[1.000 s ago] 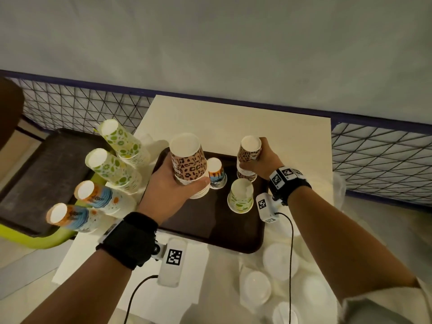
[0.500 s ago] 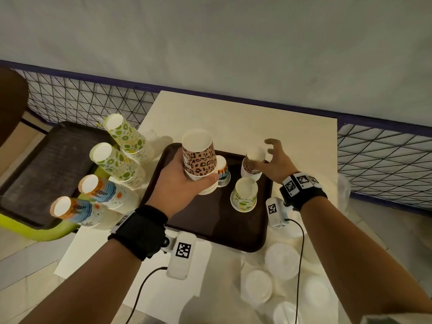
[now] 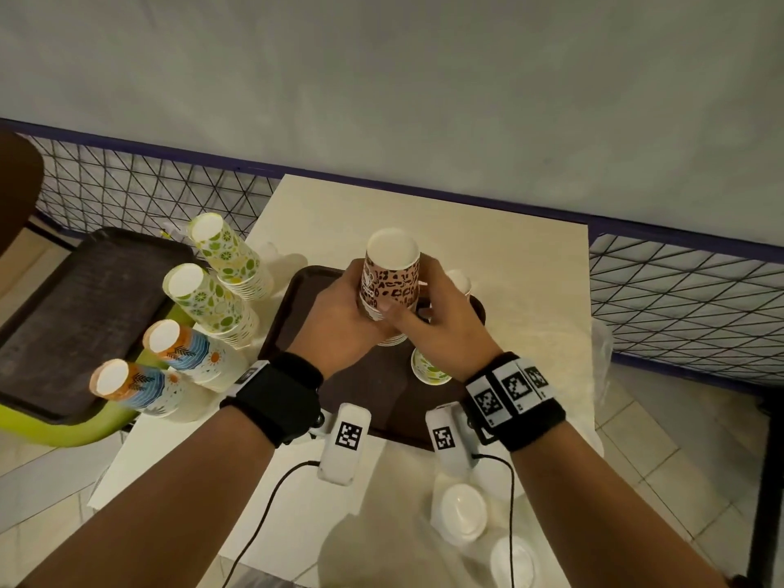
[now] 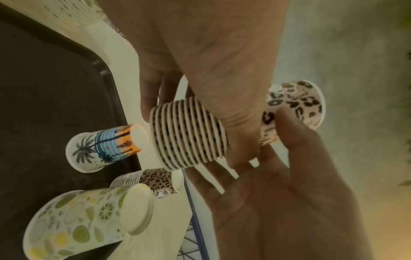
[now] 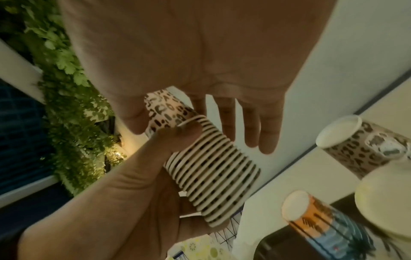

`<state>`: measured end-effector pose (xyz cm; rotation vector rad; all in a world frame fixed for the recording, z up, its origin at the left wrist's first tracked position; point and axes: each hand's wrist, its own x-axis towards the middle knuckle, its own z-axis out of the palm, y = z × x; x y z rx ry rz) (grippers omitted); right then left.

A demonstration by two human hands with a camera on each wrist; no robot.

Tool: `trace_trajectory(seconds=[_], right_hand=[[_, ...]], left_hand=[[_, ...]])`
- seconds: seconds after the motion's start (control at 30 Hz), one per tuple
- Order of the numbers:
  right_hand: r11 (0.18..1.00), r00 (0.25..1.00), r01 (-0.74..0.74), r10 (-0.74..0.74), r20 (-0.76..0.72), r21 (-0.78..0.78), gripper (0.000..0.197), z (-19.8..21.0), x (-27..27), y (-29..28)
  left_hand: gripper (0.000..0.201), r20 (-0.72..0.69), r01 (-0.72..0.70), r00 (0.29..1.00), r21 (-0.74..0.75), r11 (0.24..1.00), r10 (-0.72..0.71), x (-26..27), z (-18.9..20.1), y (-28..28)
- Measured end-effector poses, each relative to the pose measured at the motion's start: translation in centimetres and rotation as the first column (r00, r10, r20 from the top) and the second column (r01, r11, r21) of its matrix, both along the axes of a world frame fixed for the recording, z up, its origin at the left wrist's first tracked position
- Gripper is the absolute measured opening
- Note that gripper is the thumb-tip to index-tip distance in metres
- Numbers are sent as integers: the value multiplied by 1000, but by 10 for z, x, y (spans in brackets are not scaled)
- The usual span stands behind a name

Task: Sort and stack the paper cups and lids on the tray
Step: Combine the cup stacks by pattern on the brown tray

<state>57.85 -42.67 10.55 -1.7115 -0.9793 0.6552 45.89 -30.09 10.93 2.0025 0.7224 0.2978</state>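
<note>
Above brown tray (image 3: 297, 324), leopard-print cup stack (image 3: 390, 286), inverted, ribbed rims; both hands gripping

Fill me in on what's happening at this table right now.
A person is sorting paper cups by pattern. The left hand grips a leopard-print cup stack, held upside down above the brown tray, and the right hand meets it from the other side, thumb on the top cup. A palm-print cup, a lemon-print cup and a shorter leopard stack stand inverted on the tray. Four finished stacks stand to the left; white lids wait on the table.
</note>
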Motion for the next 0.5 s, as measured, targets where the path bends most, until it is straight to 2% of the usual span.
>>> trace_trajectory(seconds=[0.07,0.33,0.4,0.5], right_hand=[[1000,996,-22,22,-87,2,64,2,0,2],[999,969,-49,52,-241,18,68,-6,5,12],[999,967,-34,38,-253,21,68,-10,6,13],[999,970,10,-1,-245,34,65,-15,11,11]], left_hand=[[68,-5,8,1000,-2,1000,-8,0,-2,0],[68,-9,2,1000,-36,999,-2,2,-7,1],[77,-5,6,1000,-41,999,-6,0,-7,0],[74,3,22,1000,-66,998,-22,-9,-14,0]])
